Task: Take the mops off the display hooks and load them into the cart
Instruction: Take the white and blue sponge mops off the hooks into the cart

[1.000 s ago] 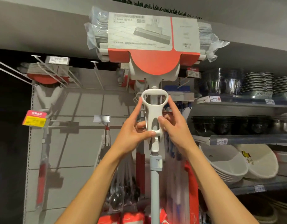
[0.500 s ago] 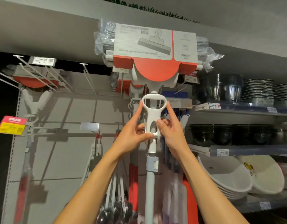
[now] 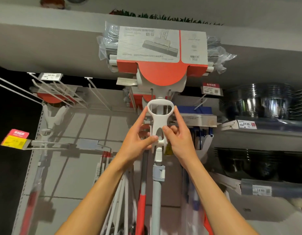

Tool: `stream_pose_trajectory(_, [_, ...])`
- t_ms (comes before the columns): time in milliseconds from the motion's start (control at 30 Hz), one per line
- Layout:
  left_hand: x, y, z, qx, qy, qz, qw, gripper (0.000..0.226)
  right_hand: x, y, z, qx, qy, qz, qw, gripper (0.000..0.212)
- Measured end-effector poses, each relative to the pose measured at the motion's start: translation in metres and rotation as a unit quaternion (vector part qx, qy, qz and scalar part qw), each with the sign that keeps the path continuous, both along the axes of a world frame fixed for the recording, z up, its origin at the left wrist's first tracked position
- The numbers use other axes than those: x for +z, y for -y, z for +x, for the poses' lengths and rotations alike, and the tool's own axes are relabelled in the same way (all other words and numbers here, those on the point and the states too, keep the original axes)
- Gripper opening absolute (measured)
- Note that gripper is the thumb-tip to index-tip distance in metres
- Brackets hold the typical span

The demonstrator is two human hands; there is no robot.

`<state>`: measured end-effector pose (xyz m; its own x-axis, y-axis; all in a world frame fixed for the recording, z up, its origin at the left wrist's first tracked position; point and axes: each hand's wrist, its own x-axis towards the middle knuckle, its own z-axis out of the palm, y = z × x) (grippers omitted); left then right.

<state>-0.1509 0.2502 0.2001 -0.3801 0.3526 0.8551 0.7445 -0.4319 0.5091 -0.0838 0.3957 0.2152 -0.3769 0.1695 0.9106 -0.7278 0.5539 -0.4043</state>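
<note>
A grey pegboard display wall (image 3: 82,150) fills the left of the view, with long wire hooks (image 3: 65,92) jutting from it and shelves (image 3: 265,131) of dark stacked bowls (image 3: 259,102) to the right. At centre a sponge mop (image 3: 161,53) hangs head-up high on the display, its plastic-wrapped head behind a grey and red cardboard sleeve, its pale pole (image 3: 156,200) running straight down towards the camera. More mops (image 3: 141,209) with red and white poles hang just behind it. A person reaches up with both arms: the left hand (image 3: 138,138) pinches the mop's white squeeze lever (image 3: 159,122) from the left, thumb across its lower part, while the right hand (image 3: 179,138) pinches it from the right, forefinger raised along the loop. A yellow and red price tag (image 3: 16,139) sticks out at far left.
</note>
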Motion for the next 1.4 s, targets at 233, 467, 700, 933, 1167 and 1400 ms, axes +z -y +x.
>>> stream_pose_trajectory(233, [0.008, -0.018, -0.005, 0.051, -0.006, 0.012, 0.999, 0.092, 0.010, -0.026, -0.009, 0.021, -0.006, 0.032, 0.999, 0.073])
stream_pose_trajectory(467, [0.029, -0.022, -0.017, 0.052, -0.007, 0.009, 0.999, 0.089, 0.030, -0.033, -0.031, 0.067, -0.009, 0.022, 0.997, 0.072])
stream_pose_trajectory(700, [0.054, -0.025, -0.048, 0.029, -0.007, -0.002, 1.000, 0.088, 0.052, -0.035, -0.061, 0.066, -0.015, 0.016, 0.998, 0.071])
stream_pose_trajectory(933, [0.070, -0.028, -0.087, 0.014, -0.011, -0.007, 1.000, 0.089, 0.068, -0.035, -0.096, 0.035, -0.005, 0.018, 0.999, 0.070])
stream_pose_trajectory(1167, [0.083, -0.031, -0.117, -0.003, -0.011, 0.002, 1.000, 0.089, 0.081, -0.034, -0.120, 0.016, 0.011, 0.004, 1.000, 0.071])
stream_pose_trajectory(1400, [0.081, -0.034, -0.137, 0.000, -0.022, -0.005, 1.000, 0.090, 0.075, -0.035, -0.134, 0.029, 0.017, -0.006, 0.999, 0.069])
